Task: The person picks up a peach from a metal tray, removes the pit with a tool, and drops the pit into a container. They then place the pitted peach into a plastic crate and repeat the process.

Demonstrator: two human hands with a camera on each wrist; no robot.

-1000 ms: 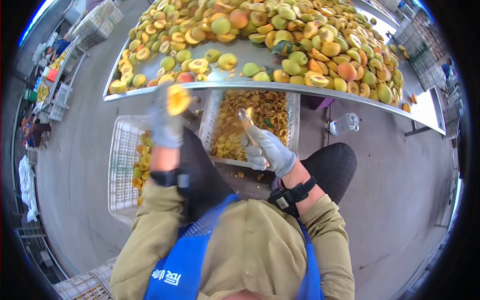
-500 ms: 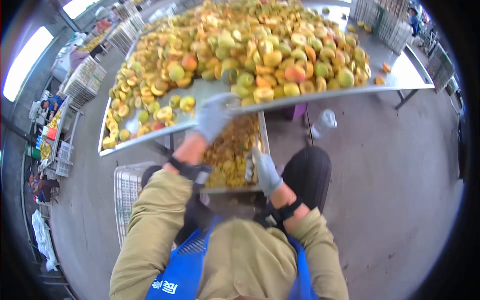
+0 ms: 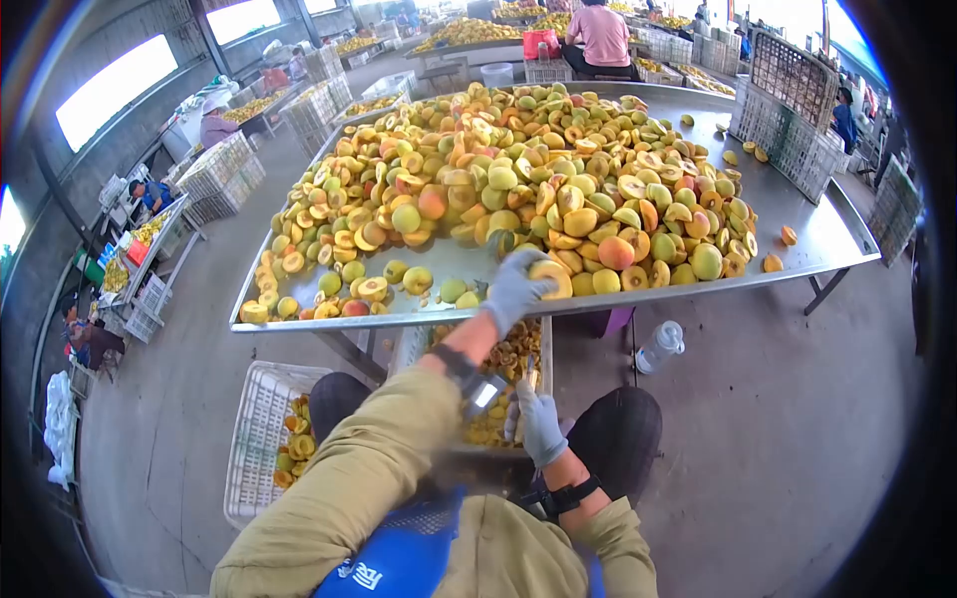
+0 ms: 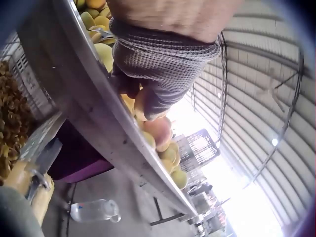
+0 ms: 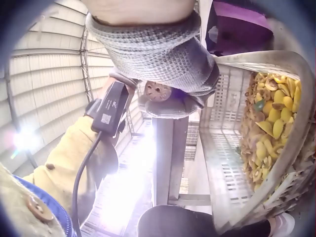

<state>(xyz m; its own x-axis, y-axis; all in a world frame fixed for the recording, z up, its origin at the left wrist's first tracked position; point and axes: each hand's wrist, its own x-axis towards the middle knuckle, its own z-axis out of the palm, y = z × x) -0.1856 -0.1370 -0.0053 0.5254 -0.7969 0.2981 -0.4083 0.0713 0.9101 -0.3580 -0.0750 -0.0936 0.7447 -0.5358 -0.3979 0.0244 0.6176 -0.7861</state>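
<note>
My gloved left hand reaches over the near edge of the metal table. Its thumb and fingers grip a cut peach half, its flat orange face showing in the head view. In the left wrist view, that peach is partly covered by the glove. Lower down, my gloved right hand holds a wooden-handled pitting tool upright over a crate. The tool's metal end shows in the left wrist view; the round butt of its handle pokes from the fist in the right wrist view.
Whole and halved peaches are heaped across the table. Under its edge stands a crate of yellow fruit pieces; a white crate with peach halves stands left. A clear bottle stands on the floor, right. Another person sits beyond.
My left hand, which held a fruit piece at the left, has swung right onto the table and grips a peach half. The right hand keeps the tool. The head view has tilted up.
</note>
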